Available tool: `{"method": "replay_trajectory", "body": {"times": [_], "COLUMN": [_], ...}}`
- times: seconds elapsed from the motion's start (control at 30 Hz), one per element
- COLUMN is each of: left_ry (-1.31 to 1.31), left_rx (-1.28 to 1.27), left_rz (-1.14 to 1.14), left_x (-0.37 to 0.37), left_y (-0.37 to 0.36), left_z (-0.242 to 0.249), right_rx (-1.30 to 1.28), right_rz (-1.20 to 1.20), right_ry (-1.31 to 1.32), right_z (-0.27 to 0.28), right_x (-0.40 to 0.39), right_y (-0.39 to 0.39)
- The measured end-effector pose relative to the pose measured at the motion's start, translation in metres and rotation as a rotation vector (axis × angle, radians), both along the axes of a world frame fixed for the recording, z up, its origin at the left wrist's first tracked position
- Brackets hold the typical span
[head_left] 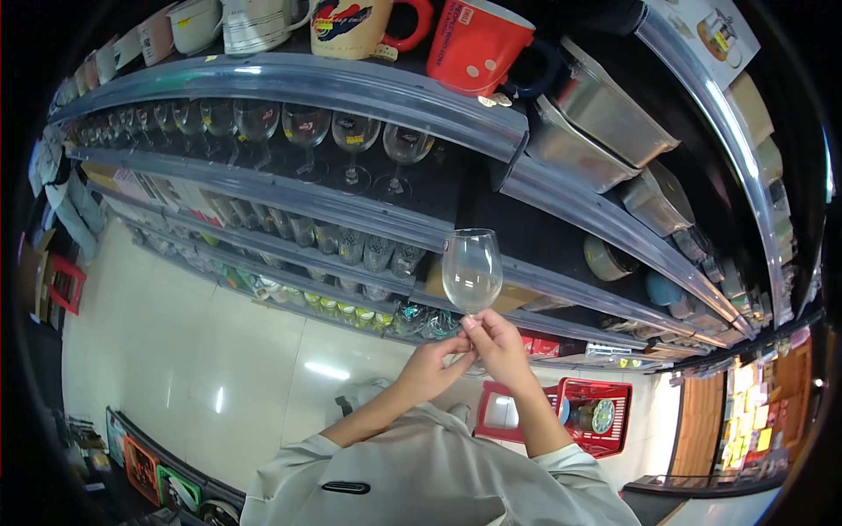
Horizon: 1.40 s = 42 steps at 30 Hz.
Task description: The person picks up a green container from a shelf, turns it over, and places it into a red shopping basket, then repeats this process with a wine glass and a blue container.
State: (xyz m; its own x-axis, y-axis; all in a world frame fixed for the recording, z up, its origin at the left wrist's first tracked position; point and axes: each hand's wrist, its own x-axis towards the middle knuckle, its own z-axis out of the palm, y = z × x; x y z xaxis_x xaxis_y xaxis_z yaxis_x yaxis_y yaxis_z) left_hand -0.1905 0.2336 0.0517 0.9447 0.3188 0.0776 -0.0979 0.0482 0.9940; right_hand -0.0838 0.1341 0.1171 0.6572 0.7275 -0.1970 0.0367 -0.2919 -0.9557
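Right hand (498, 346) pinches the stem of a clear, rounded wine glass (472, 273) between thumb and fingers, keeping it upright, bowl uppermost. Just below, the left hand (428, 370) has its fingers bent against the lower stem (the fingers overlap there, so whether this one truly grips cannot be told). The wine glass is in mid-air before the shelving, near the right end of a dark shelf's clear plastic front edge (351, 203). Along that shelf, clear stemmed glasses (355, 133) stand in a long row toward its far left end. On the shelf above, a red mug with pale dots (478, 54) stands by the right corner, next to a cream mug with a red handle (351, 28). Past that corner, silvery rectangular metal containers (579, 151) sit along the adjoining edge. Glossy pale floor tiles (219, 324) run down the aisle, reflecting white lights. A red plastic shopping basket (621, 419) rests on them at the wearer's right, with items inside; another person (68, 193) stands at the aisle's far left.
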Motion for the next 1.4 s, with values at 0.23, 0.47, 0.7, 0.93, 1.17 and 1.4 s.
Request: {"method": "replay_trajectory", "body": {"times": [0.23, 0.47, 0.7, 0.93, 1.17, 1.4], "left_ry": [-0.207, -0.296, -0.295, -0.281, -0.058, -0.004], "left_rx": [0.441, 0.721, 0.661, 0.742, 0.325, 0.126], "left_rz": [0.170, 0.364, 0.463, 0.406, 0.302, 0.188], "left_x": [0.003, 0.015, 0.017, 0.008, 0.011, 0.022], "left_y": [0.019, 0.063, 0.093, 0.087, 0.087, 0.101], "left_z": [0.004, 0.012, 0.027, 0.014, 0.034, 0.047], "right_rx": [0.195, 0.223, 0.103, 0.067, 0.091, 0.091], "right_rz": [-0.022, -0.217, -0.237, -0.274, -0.206, -0.188], "right_ry": [-0.575, -0.794, -0.615, -0.489, -0.393, -0.368], "right_z": [-0.003, -0.026, -0.091, -0.112, -0.114, -0.117], "right_x": [-0.017, -0.038, -0.070, -0.088, -0.098, -0.103], "right_y": [0.010, -0.004, -0.048, -0.066, -0.065, -0.069]}}
